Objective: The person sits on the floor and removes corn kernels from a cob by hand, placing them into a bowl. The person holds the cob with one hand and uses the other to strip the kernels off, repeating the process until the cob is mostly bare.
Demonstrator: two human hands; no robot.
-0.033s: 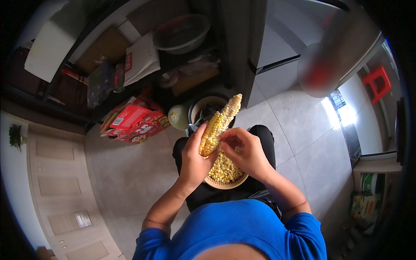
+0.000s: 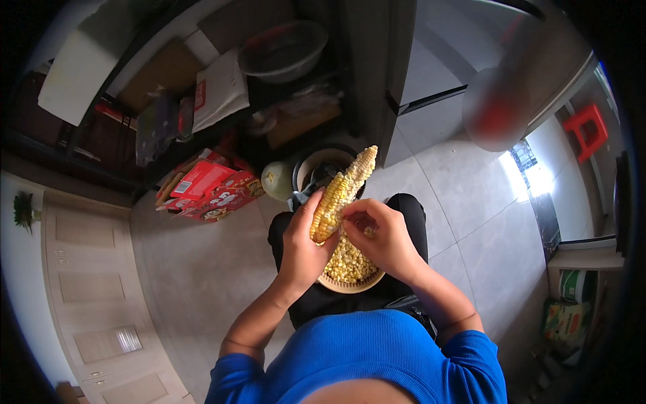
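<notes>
A partly stripped corn cob slants up and away over my lap, its far tip bare and pale, with yellow kernels still on its near left side. My left hand is wrapped round the cob's lower part. Against the cob's right side, my right hand is closed with curled fingers, and a few loose kernels show inside them. Beneath both hands, a round tan basket on my lap holds a heap of loose corn kernels. The hands hide part of the heap.
Beyond my knees stands a dark-rimmed bin with a dark liner, a pale green round melon or gourd beside it. A red printed carton lies to the left. Shelves hold a clear basin. A red stool is far right.
</notes>
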